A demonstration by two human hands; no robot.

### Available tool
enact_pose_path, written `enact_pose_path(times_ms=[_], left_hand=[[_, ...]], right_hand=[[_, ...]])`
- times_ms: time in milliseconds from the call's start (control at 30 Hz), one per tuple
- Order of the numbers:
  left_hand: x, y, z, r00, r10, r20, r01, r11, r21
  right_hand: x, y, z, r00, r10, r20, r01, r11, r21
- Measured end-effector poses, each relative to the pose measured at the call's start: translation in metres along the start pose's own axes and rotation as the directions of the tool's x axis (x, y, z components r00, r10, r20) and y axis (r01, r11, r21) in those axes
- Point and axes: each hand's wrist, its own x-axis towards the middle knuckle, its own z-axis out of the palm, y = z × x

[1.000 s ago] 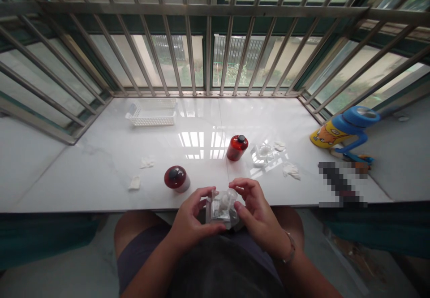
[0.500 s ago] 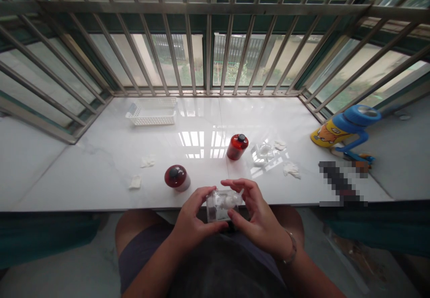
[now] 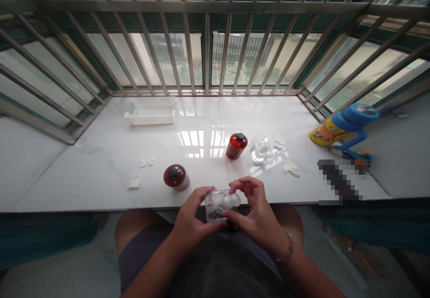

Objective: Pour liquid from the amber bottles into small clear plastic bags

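A person sits at a white marble windowsill (image 3: 101, 163) behind metal window bars (image 3: 208, 42), seen from above. Both hands meet over the lap, just at the sill's near edge, around a small clear plastic box (image 3: 217, 205) with white stuff inside. The left hand (image 3: 190, 219) curls around the box's left side, thumb beneath and fingers over the top. The right hand (image 3: 257, 213) closes on the box's right side, its fingertips pinching at the top of the box, seemingly on a white cotton ball (image 3: 231, 199), though the view is too small to be sure. On the sill just beyond the hands stands a red jar (image 3: 176, 177) with a dark lid, and farther back, to its right, a second red jar (image 3: 236, 146). Beside that second jar lies a small clear lid (image 3: 263, 150), with white cotton scraps (image 3: 290, 168) near it. More white scraps (image 3: 135, 182) lie to the left. A white slotted basket (image 3: 151, 111) sits at the back left, near the bars. At the far right a blue and yellow bottle (image 3: 342, 125) lies tilted on its side.
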Motion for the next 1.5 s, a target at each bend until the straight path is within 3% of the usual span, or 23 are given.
enact_pose_path(times_ms=[167, 333, 467, 667, 833, 933, 1067, 1267, 1500], left_hand=[[-0.001, -0.001, 0.0, 1.0, 0.006, -0.009, -0.006, 1.0, -0.005], [-0.002, -0.002, 0.0, 1.0, 0.014, 0.006, -0.014, 0.999, 0.029], [-0.003, -0.002, 0.001, 1.0, -0.005, -0.004, 0.005, 1.0, 0.013], [-0.002, 0.001, 0.002, 1.0, -0.015, 0.005, 0.015, 0.999, 0.05], [-0.002, 0.001, 0.003, 1.0, -0.025, -0.005, 0.025, 0.999, 0.02], [-0.002, 0.001, 0.003, 1.0, -0.017, -0.004, 0.018, 1.0, 0.02], [-0.002, 0.002, 0.004, 1.0, -0.022, 0.001, 0.022, 0.999, 0.034], [-0.001, -0.001, 0.003, 0.998, -0.055, 0.003, 0.055, 0.998, 0.025], [-0.002, -0.007, 0.004, 0.998, -0.068, 0.0, 0.068, 0.997, 0.018]], right_hand=[[-0.003, -0.002, 0.0, 0.992, -0.04, 0.121, 0.04, 0.999, 0.002], [-0.003, 0.001, 0.0, 1.0, -0.003, -0.002, 0.003, 0.997, -0.072], [-0.003, -0.001, 0.0, 0.995, -0.02, 0.094, 0.024, 0.999, -0.048], [-0.001, 0.0, 0.003, 0.999, 0.017, -0.036, -0.021, 0.993, -0.113], [-0.003, 0.001, 0.005, 0.998, 0.018, 0.053, -0.019, 1.0, 0.009], [-0.003, 0.005, 0.006, 1.0, 0.026, -0.016, -0.026, 1.0, -0.018], [-0.003, 0.007, 0.004, 0.991, 0.12, -0.061, -0.124, 0.99, -0.067], [-0.007, -0.009, -0.002, 0.986, 0.058, -0.155, -0.045, 0.995, 0.085], [-0.004, -0.014, -0.01, 0.977, 0.006, -0.211, 0.014, 0.995, 0.094]])
